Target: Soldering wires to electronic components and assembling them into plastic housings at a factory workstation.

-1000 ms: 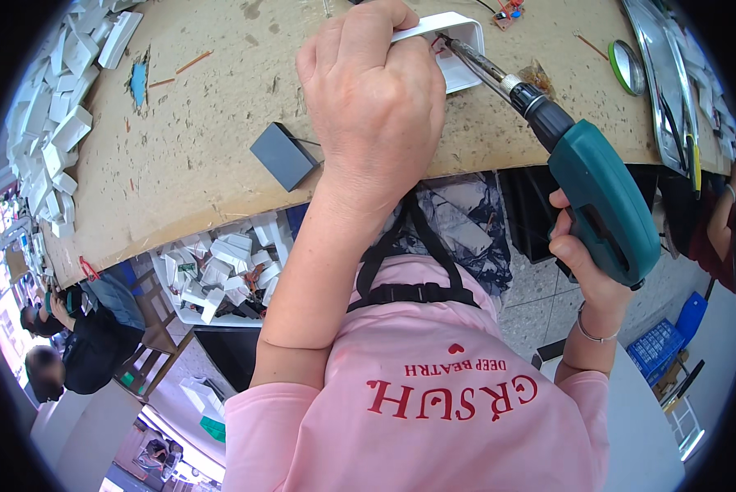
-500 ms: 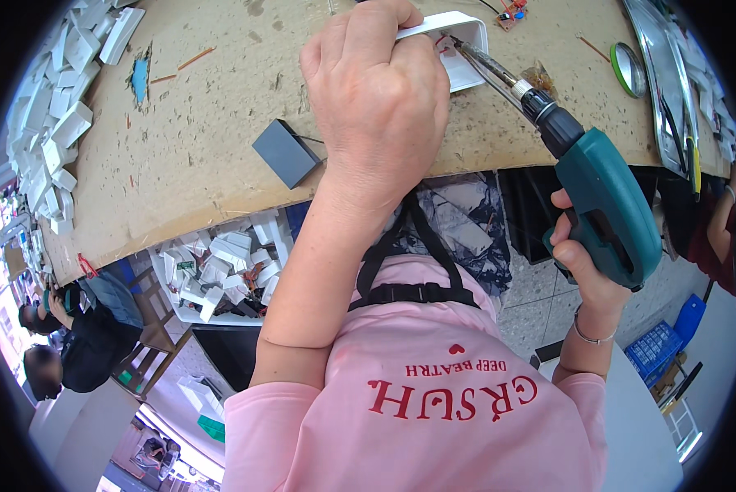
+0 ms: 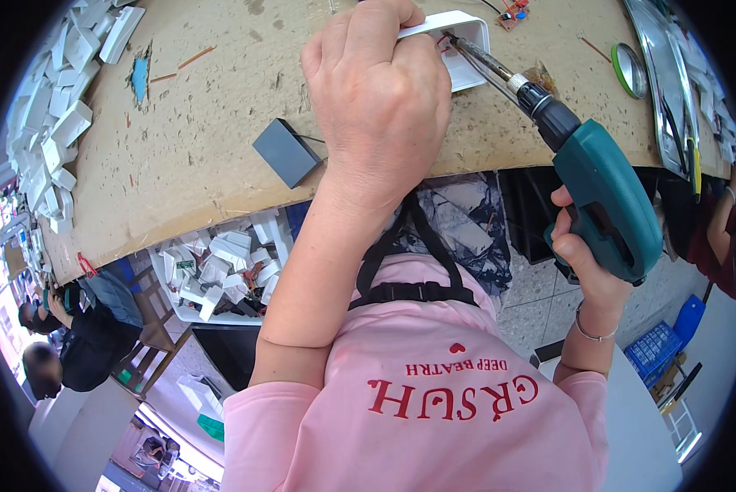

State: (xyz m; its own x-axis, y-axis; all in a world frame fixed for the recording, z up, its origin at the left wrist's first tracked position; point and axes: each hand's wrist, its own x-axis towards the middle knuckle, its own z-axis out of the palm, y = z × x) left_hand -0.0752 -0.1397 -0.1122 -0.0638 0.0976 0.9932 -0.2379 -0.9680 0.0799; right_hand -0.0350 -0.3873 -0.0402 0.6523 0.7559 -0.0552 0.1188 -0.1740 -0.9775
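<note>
My left hand (image 3: 384, 98) is closed at the near left rim of a small white plastic casing (image 3: 468, 79), its fingertips hidden behind the knuckles. The casing lies with its open side showing, and a bit of red wire can be made out inside. In my right hand (image 3: 585, 258) is a green pistol-shaped soldering gun (image 3: 612, 197), fingers wrapped round its handle. Its metal tip reaches into the casing, with a thin feed tube running beside the barrel. Whether the tip touches the wire, I cannot tell.
A dark grey block (image 3: 287, 153) lies left of my left forearm on the worn workbench (image 3: 212, 139). White casings (image 3: 72, 123) are heaped at far left, more fill a bin (image 3: 220, 271) below. At right lie a green-rimmed round tin (image 3: 628, 70) and a metal tray (image 3: 659, 82).
The soldering gun's body has shifted very slightly up and left, its tip still inside the casing. My left hand has hardly moved.
</note>
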